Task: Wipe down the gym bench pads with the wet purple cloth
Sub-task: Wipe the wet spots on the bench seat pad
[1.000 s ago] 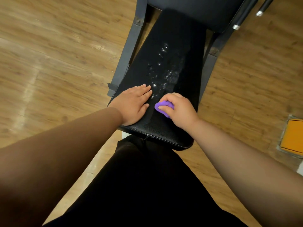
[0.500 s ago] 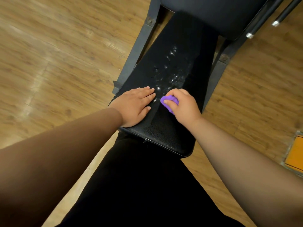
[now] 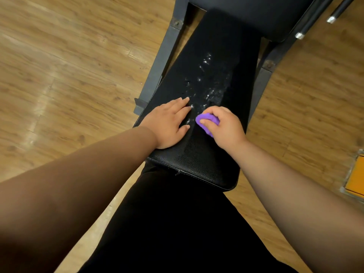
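The black gym bench pad [image 3: 212, 62] runs away from me, narrow at the far end, with wet streaks and droplets shining along its middle. My right hand [image 3: 224, 126] grips the bunched purple cloth [image 3: 206, 119] and holds it down on the pad near the close end. Only part of the cloth shows under my curled fingers. My left hand [image 3: 169, 123] lies flat on the pad's left side, fingers straight, right beside the cloth. A second dark pad [image 3: 256, 14] sits beyond the far end.
The bench's grey metal frame [image 3: 163, 62] flanks the pad on both sides. Two black bars with silver tips [image 3: 315, 22] cross the top right. An orange object [image 3: 356, 178] lies on the wooden floor at the right edge. My black trousers fill the foreground.
My right hand has pushed the cloth a little farther up the pad toward the wet streaks. My left hand stays flat in the same place. The view has shifted slightly.
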Motion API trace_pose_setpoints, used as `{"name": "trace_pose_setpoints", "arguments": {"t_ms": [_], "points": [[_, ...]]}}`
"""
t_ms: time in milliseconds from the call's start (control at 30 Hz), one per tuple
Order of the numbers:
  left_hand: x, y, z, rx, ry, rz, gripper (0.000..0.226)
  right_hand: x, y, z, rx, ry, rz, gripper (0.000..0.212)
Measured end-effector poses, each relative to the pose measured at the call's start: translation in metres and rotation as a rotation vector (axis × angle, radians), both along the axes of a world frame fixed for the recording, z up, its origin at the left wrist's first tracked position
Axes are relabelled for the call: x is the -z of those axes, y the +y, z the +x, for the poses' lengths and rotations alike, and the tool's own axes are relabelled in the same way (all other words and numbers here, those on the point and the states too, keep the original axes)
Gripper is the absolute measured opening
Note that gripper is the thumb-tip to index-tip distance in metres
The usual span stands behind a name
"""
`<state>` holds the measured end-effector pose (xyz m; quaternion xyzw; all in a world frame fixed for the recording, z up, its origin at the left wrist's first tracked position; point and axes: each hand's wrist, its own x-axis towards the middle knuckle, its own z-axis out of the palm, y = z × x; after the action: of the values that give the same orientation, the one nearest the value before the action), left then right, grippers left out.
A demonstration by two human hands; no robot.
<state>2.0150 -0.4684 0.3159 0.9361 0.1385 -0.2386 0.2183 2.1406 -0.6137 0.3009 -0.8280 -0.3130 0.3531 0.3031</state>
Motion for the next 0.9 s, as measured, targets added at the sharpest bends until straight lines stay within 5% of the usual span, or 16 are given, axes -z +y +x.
{"name": "trace_pose_setpoints", "arguments": {"t_ms": [233,433,700,900], "points": [[0.003,0.001,0.002,0.042,0.020,0.029,0.062,-0.013,-0.027,-0.010,-0.149,-0.028,0.037,0.011],[0.004,0.001,0.002,0.039,0.030,0.035,0.062,0.012,0.017,0.018,0.079,-0.012,-0.079,0.012],[0.004,0.001,0.003,0.036,0.028,0.035,0.061,-0.006,-0.015,0.001,-0.109,-0.017,0.006,0.012],[0.005,0.001,0.002,0.033,0.022,0.032,0.061,0.013,0.015,0.019,0.070,-0.028,-0.094,0.013]]}}
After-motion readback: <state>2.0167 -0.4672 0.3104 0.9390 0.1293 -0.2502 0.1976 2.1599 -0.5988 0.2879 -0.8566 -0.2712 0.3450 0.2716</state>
